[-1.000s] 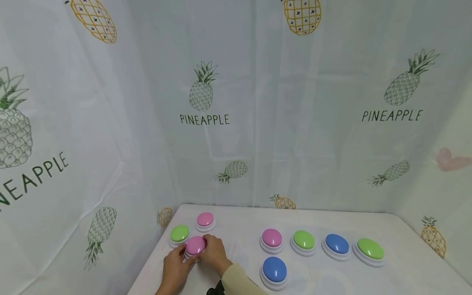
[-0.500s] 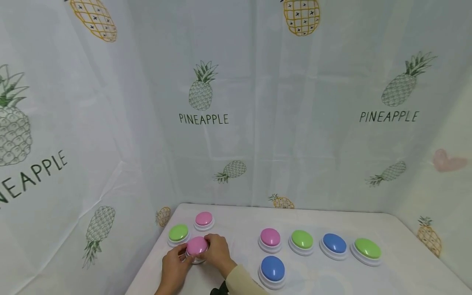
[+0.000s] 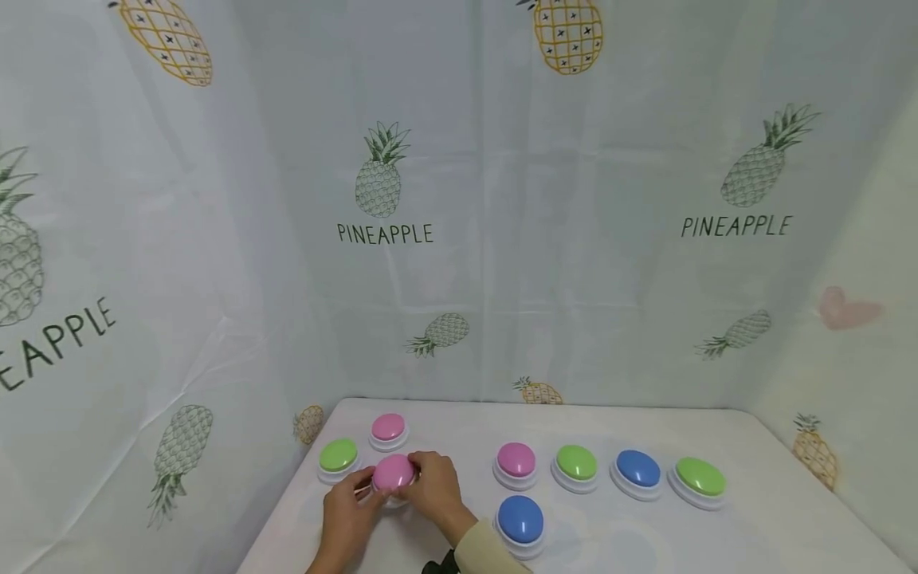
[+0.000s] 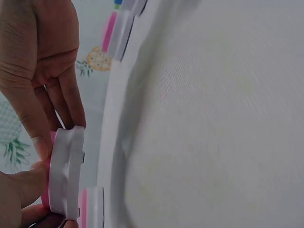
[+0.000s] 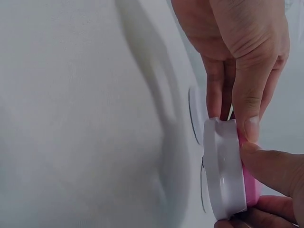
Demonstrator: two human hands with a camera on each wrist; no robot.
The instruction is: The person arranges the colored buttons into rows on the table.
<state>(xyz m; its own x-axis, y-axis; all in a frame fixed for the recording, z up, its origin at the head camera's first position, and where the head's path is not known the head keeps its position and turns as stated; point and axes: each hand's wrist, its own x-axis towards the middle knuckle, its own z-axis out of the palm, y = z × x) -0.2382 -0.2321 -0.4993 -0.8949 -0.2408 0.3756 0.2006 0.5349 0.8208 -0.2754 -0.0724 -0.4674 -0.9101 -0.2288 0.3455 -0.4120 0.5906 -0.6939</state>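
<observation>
In the head view, a round push button with a pink dome and white base [image 3: 394, 472] is between both hands at the table's left side. My left hand [image 3: 347, 513] pinches its left edge, and my right hand [image 3: 437, 488] grips the right edge. Both wrist views show the thumbs on the pink dome and other fingers around the white base [image 4: 66, 173]. Its underside, with small dark feet, stands apart from the tabletop [image 5: 85, 118]. Right behind the held button are a green button [image 3: 338, 455] and another pink button [image 3: 388, 427].
To the right, a row holds a pink button [image 3: 516, 460], a green button [image 3: 577, 462], a blue button [image 3: 638, 468] and another green button [image 3: 700, 477]. A second blue button [image 3: 520, 520] stands in front of the row. Pineapple-printed curtains [image 3: 488, 279] hang around the white table [image 3: 445, 414].
Both hands have carried the pink button a little to the right, off the green button's side, and its base has lifted. The head view has turned slightly right.
</observation>
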